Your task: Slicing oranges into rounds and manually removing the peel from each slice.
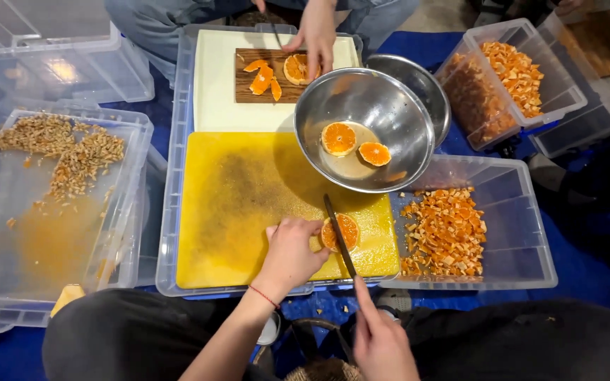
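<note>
Down on the yellow cutting board (248,212), seen from the head camera, the orange half (339,232) lies cut face up near the board's right front corner, just ahead of both hands. The left hand (291,252) is the nearer one — its fingers are curled against the fruit's left side, pinning it. The right hand (379,339) sits lower, closer to the body, closed round the handle of a knife (339,236). The blade's long axis runs away from the person and leans a little left, lying across the orange half just right of its middle.

The fruit looks bright and wet, segments showing in a wheel, with a thin pale rim.

Beyond it a steel bowl (390,106) holds two more orange halves (354,144). To the right, a clear bin (524,233) holds diced orange peel (446,233). Across the boards, another person's hand (315,35) rests on fruit on a wooden board (245,88).
</note>
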